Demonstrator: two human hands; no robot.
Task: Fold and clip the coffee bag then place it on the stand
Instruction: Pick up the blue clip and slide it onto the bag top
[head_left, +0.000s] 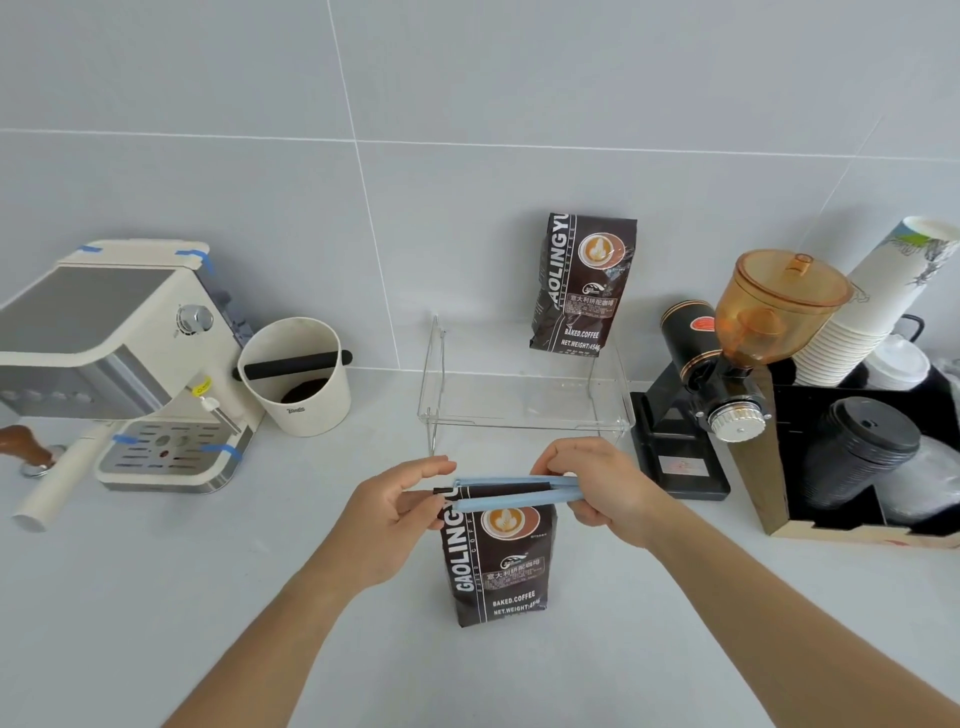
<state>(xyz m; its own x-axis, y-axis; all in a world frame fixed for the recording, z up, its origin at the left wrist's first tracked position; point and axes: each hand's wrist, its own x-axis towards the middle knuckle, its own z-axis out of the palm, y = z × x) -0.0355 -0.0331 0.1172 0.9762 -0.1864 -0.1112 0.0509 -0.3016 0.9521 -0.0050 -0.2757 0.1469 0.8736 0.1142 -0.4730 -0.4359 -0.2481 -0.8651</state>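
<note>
A dark brown coffee bag (496, 564) stands upright on the counter in front of me, its top folded over. A long light-blue clip (511, 492) straddles that folded top, its two arms still slightly apart. My left hand (395, 512) pinches the bag's folded top at the clip's left end. My right hand (602, 486) grips the clip's right end. Behind them stands a clear acrylic stand (524, 410), with a second, identical coffee bag (579, 283) upright on its back right.
A cream espresso machine (119, 358) and a white knock box (296, 376) are at the left, with a wooden-handled tamper (26, 449) beside them. At the right sit a black grinder (722, 364) with an amber hopper, stacked paper cups (872, 306) and black lids (862, 452).
</note>
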